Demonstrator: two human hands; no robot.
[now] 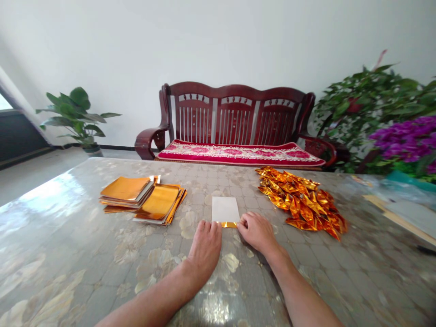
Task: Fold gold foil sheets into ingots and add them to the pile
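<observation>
A sheet of gold foil paper (225,209) lies white side up on the table in front of me. Along its near edge, a narrow strip is folded over and shows gold. My left hand (206,238) is closed at the left end of that fold, fingers bent over the paper. At the right end, my right hand (258,230) is closed too, its thumb and forefinger on the folded edge. The undersides of the fingers are hidden.
Stacks of flat gold foil sheets (158,203) lie to the left. A heap of folded gold foil pieces (301,200) is at the right. Beyond the patterned table (153,277) stands a wooden bench (235,113). Clear plastic and boards (405,213) lie at the far right.
</observation>
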